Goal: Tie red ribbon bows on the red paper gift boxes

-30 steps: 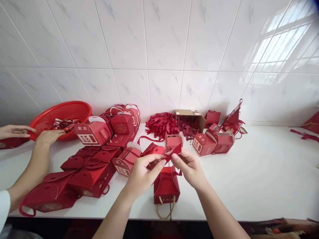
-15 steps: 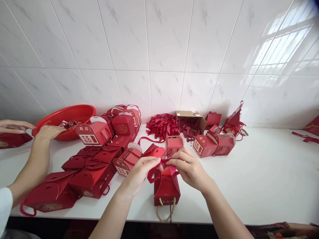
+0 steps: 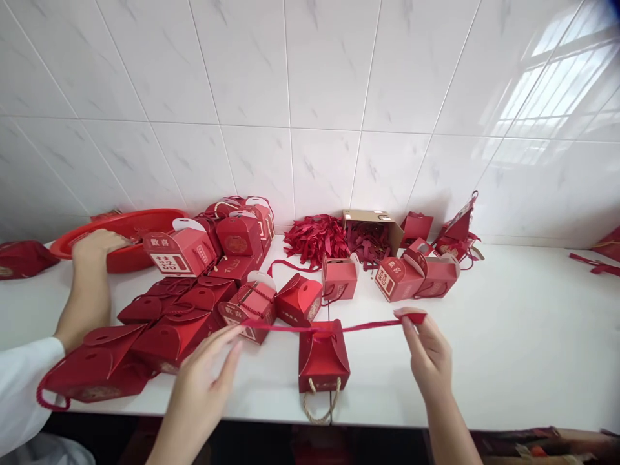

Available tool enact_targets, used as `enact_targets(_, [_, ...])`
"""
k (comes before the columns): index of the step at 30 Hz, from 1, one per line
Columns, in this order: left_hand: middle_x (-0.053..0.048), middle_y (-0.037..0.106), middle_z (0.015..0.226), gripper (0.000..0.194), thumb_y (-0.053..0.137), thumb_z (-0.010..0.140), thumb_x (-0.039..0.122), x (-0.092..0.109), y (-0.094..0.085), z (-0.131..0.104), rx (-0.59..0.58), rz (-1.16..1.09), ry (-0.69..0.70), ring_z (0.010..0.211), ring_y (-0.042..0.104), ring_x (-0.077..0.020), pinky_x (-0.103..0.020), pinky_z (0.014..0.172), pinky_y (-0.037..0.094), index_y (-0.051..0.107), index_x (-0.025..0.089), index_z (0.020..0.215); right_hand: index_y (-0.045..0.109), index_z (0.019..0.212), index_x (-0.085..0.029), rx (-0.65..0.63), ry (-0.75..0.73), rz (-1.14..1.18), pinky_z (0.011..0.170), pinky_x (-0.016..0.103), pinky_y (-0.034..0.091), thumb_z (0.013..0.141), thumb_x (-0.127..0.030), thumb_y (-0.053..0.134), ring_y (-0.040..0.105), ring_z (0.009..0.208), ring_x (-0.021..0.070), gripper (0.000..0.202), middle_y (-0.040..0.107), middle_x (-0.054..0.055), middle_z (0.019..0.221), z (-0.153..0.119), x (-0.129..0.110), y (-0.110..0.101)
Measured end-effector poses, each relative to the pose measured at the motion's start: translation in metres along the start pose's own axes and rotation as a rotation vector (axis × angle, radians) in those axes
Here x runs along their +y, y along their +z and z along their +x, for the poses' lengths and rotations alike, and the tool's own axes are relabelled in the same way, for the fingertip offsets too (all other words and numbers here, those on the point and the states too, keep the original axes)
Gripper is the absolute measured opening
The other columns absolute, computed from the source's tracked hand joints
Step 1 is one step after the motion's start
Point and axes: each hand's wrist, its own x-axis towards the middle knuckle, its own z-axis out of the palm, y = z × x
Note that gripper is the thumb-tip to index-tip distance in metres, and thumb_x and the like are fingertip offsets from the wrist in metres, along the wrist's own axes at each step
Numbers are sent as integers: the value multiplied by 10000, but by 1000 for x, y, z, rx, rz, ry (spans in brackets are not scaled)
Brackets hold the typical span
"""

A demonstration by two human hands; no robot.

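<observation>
1. The left hand (image 3: 206, 374) is holding one end of a red ribbon (image 3: 374, 325) in its fingers, thumb standing apart.
2. The right hand (image 3: 431, 355) is pinching the ribbon near its other end.
3. The ribbon is stretching across a red box (image 3: 323, 365), which is standing near the counter's (image 3: 523, 329) front edge.
4. A co-worker's hand (image 3: 99, 243) is reaching over a red basin (image 3: 130, 261).

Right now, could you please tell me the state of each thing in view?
Rope-handled gift box, flaps folded in.
Red ribbon, stretched nearly straight across that box.
Left hand, at one ribbon end, grip unclear.
Right hand, pinching near the other end.
Ribbon pile, loose.
Cardboard box, open, holding ribbons.
Red basin, open, co-worker's hand at it.
</observation>
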Motion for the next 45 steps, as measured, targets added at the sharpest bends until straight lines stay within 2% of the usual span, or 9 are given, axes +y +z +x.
enact_targets(4, [-66,734,1068,422,568,727,555,-65,-15,-36,-102,67,-318,1047,655,-318,-393,856,531,714,261,992,665,892,-213,-31,197,-187,716,363,516,901,-392,521,623,892,251,230,653,75,919,-34,43,-27])
enact_targets(7, [-49,755,1002,384,564,723,553,-79,-6,-53,-202,105,-354,967,689,-309,-378,791,557,730,269,920,666,958,-207,-44,236,-271,709,402,532,854,-453,561,617,947,280,286,645,104,1006,-48,57,-25])
enact_targets(11, [-94,733,1006,240,592,724,460,-48,17,-49,-84,137,-120,963,673,-319,-407,850,524,698,245,718,568,1155,-195,31,133,-230,867,484,502,842,-405,601,537,1127,300,378,568,147,1184,-46,36,-4])
enact_targets(16, [-86,662,1048,181,578,827,359,14,48,-27,-119,-161,-1,1022,620,-253,-369,921,481,636,231,941,584,1220,-252,-481,14,-46,921,401,495,898,-327,558,581,1060,238,332,597,90,1107,-28,-2,29])
enact_targets(19, [-74,627,1039,186,589,827,338,32,69,-14,-244,-344,-6,1020,603,-232,-341,909,474,623,221,968,564,1296,-267,-625,-13,-8,909,385,496,879,-352,592,582,987,220,427,561,80,1040,-21,-8,46])
enact_targets(26, [-48,565,943,132,580,810,315,28,98,-7,-277,-420,-19,941,574,-214,-339,865,460,560,209,887,580,1282,-229,-648,154,39,750,319,501,885,-411,577,555,766,166,436,538,41,864,-20,-4,59])
enact_targets(31, [-44,555,958,165,555,810,344,26,104,-10,-307,-458,-37,957,558,-217,-345,875,451,548,216,913,454,1395,-261,-776,155,-26,739,316,490,751,-470,716,568,806,193,726,600,62,966,-12,-12,48])
enact_targets(36, [-40,558,955,172,567,788,344,34,107,-12,-356,-486,-67,965,552,-218,-336,888,441,556,215,901,536,1282,-279,-868,196,-88,688,274,468,737,-388,720,582,734,176,586,659,11,862,1,-26,34])
enact_targets(45, [6,560,882,312,629,768,413,47,112,-19,-470,-704,-346,740,559,-161,-263,657,468,462,237,965,412,1301,-278,-809,290,-24,618,228,398,714,-435,743,474,659,129,692,539,-31,787,-7,-15,25])
